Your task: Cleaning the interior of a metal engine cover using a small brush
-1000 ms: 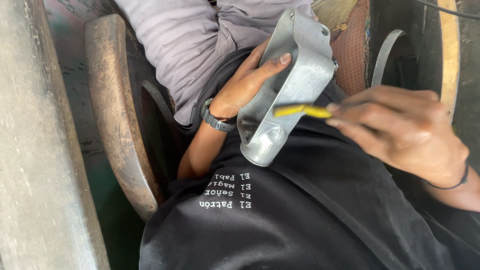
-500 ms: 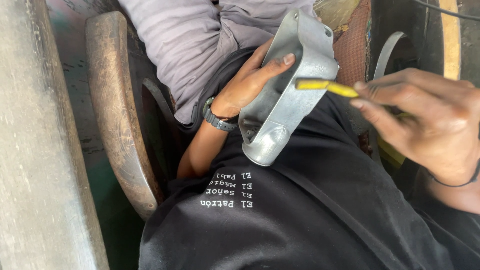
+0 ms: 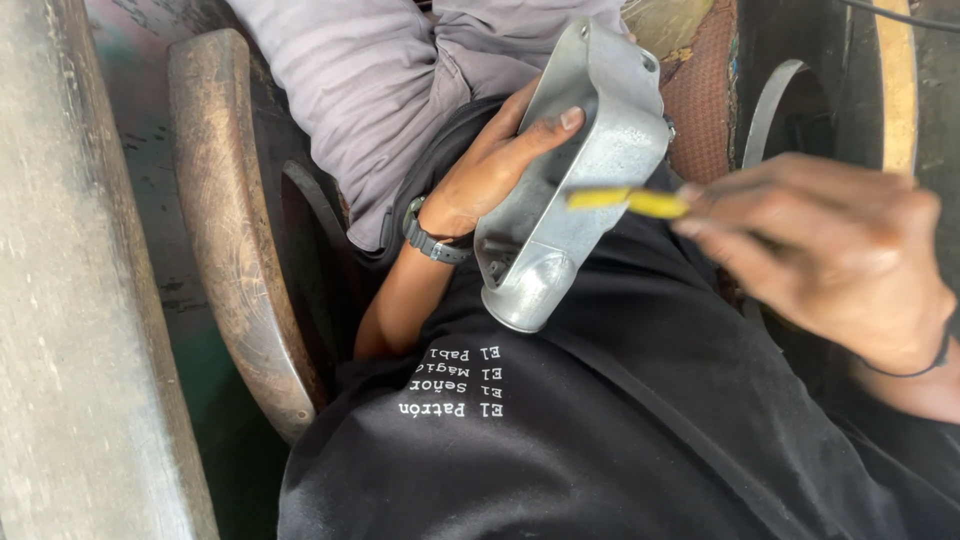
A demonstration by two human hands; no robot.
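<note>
My left hand (image 3: 495, 170) grips a grey cast-metal housing (image 3: 590, 150) and props it against my black shirt, thumb across its face and open side turned toward me. A dark watch sits on that wrist. My right hand (image 3: 830, 255) pinches a thin yellow tool (image 3: 630, 201) whose tip lies over the middle of the housing. A thin black band circles the right wrist.
A curved wooden chair arm (image 3: 225, 220) runs along my left, with a grey concrete ledge (image 3: 70, 300) beyond it. Grey trousers (image 3: 400, 80) lie at the top. At the upper right are a rusty mesh surface (image 3: 700, 100) and a curved metal rim (image 3: 770, 100).
My right hand with the yellow tool has moved down slightly from half a second ago and its tip has slid left across the housing. The left hand and the housing have stayed put.
</note>
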